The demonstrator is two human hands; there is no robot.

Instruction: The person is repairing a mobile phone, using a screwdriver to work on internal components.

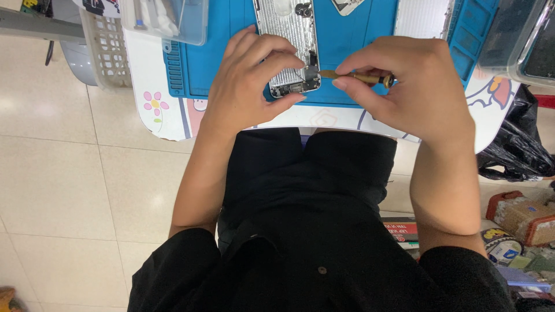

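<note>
**Two hands at an opened phone shell on a blue mat**

At the upper left of the frame a white slatted basket (107, 49) stands beside a clear plastic box (173, 20). Below them a pink flower sticker (155, 104) marks the white table (150, 121). The blue work mat (217, 52) fills the upper centre. On it lies the silver phone shell (287, 43), opened, and the left hand (251, 81) is clamped on its lower end. Just right, the right hand (413, 86) pinches a brass-coloured screwdriver (361, 77), tip at the shell's lower edge. A black plastic bag (517, 147) sits at right; colourful packets (514, 245) lie lower right.
</note>
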